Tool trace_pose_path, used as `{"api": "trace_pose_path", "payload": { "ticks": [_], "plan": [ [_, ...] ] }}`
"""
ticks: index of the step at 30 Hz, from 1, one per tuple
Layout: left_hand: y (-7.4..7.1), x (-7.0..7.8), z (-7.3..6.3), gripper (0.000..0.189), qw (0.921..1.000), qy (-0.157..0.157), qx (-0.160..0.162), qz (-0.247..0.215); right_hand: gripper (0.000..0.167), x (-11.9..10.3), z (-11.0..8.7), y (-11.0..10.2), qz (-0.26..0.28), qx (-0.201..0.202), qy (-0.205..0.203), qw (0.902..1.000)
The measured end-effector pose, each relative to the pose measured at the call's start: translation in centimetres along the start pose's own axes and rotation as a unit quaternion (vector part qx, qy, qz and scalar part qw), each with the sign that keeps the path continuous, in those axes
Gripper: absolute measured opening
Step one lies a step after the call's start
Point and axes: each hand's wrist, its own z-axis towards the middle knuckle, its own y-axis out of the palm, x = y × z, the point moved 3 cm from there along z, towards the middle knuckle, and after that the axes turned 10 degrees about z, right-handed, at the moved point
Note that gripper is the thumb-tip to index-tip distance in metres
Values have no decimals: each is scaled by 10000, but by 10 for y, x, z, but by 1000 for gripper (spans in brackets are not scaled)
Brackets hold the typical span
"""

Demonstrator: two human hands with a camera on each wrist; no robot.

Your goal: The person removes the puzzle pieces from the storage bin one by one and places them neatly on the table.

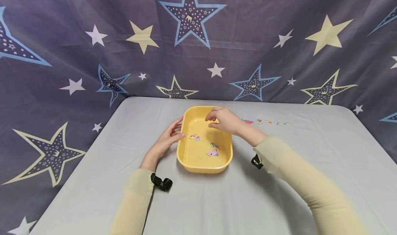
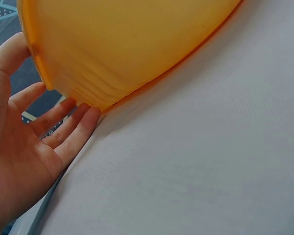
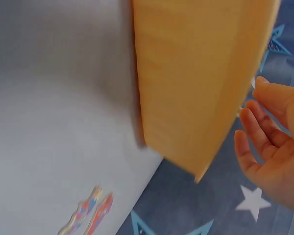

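Note:
A yellow plastic tub (image 1: 195, 162) sits on the table. Its left rim is held by my left hand (image 1: 165, 140), thumb at the rim and fingers against the outer wall, as the left wrist view also shows. Over the tub's far right part hovers my right hand (image 1: 227, 120), fingers loosely bent and thumb apart. Nothing shows between those fingertips in the right wrist view, where the hand (image 3: 277, 142) is beyond the tub's rim. On the tub floor lie several small colourful cutouts, among them a purple piece (image 1: 212, 153) and a green-edged piece (image 1: 213, 145).
To the right of the tub, a row of several small colourful cutouts (image 1: 268, 122) lies on the grey-covered table (image 1: 99, 190). A dark star-patterned curtain (image 1: 229, 31) hangs behind and to the sides. Black straps (image 1: 161, 182) are on both wrists.

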Motion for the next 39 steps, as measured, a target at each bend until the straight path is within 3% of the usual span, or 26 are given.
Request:
{"api": "trace_pose_path", "payload": {
  "ticks": [6, 16, 27, 39],
  "plan": [
    [-1, -3, 1, 66, 10000, 42, 43, -7, 23, -8, 13, 17, 185, -320, 79, 9993],
    [0, -3, 2, 66, 9998, 183, 20, -38, 28, -11, 22, 46, 245, -989, 562, 9932],
    [0, -4, 2, 65, 9999, 113, 42, 21, 35, -11, 24, 67, -19, -999, 215, 9948],
    [1, -2, 2, 66, 9999, 119, -6, -18, 26, -9, 25, 78, -329, -1075, 303, 9932]
  ]
}}
